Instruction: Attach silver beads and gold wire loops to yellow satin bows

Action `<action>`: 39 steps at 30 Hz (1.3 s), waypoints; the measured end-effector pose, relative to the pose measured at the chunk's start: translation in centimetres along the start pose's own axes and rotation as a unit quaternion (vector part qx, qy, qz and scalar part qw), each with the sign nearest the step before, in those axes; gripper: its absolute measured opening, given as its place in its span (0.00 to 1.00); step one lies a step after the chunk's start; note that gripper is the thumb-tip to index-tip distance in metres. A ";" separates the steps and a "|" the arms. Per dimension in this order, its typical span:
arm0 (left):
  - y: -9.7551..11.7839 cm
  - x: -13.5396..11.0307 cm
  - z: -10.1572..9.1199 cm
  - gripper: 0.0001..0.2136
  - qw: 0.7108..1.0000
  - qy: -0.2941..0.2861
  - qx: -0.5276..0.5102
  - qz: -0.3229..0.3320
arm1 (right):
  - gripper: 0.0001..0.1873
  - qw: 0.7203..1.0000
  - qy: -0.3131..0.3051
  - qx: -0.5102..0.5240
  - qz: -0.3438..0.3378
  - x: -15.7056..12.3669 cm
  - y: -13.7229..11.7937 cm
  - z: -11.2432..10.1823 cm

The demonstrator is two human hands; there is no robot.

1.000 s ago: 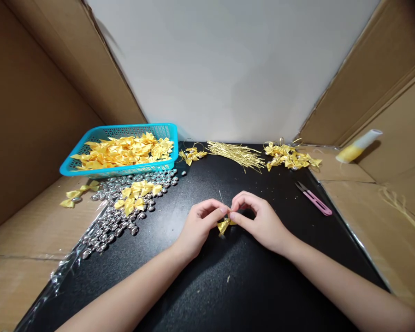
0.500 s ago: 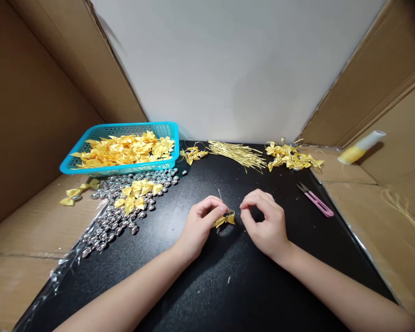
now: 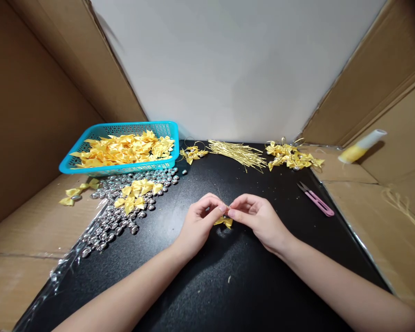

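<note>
My left hand (image 3: 199,222) and my right hand (image 3: 259,220) meet over the middle of the black table (image 3: 207,276). Both pinch a small yellow ribbon bow (image 3: 224,222) between thumb and fingertips, just above the tabletop. A thin gold thread seems tied to the bow, but it is too fine to follow. The other fingers of both hands are curled.
A turquoise basket (image 3: 90,163) of yellow bows stands at the back left, with silver beads (image 3: 124,216) and loose bows (image 3: 138,191) on clear film before it. Gold threads (image 3: 238,153), finished bows (image 3: 292,157), pink snips (image 3: 316,199) and a glue tube (image 3: 361,145) lie to the right. Cardboard walls flank both sides.
Half a second ago my right hand was drawn away from the bow, which hung from my left fingers. It has come back left and pinches at the bow again.
</note>
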State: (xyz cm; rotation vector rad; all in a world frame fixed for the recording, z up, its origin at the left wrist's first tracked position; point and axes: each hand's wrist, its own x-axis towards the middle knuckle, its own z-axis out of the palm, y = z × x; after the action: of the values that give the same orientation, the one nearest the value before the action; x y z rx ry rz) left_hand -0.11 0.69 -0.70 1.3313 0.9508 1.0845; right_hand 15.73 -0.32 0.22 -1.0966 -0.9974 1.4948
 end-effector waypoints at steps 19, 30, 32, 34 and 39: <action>-0.6 0.2 0.0 0.12 1.000 -0.016 -0.015 0.009 | 0.12 0.979 -0.159 0.078 0.101 0.4 -2.4 -1.6; -0.2 0.1 0.1 0.10 0.999 -0.011 0.012 0.040 | 0.12 0.834 0.044 -0.411 -0.365 -0.5 -1.3 -1.2; -0.1 0.1 0.1 0.10 0.998 -0.012 0.037 0.044 | 0.13 0.811 0.065 -0.435 -0.385 -0.5 -0.8 -1.2; -0.1 0.1 0.1 0.10 0.997 -0.014 0.057 0.053 | 0.13 0.801 0.082 -0.446 -0.390 -0.5 -0.5 -1.1; -0.1 0.0 0.3 0.10 0.997 -0.046 0.050 0.039 | 0.13 0.878 0.073 -0.344 -0.325 -0.4 0.3 -0.7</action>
State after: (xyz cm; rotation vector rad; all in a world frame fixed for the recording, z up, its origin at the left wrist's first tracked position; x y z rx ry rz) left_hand 0.16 0.57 -0.80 1.4975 0.9016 1.0361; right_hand 16.41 -0.74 -0.20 -1.1516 -1.6484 0.4964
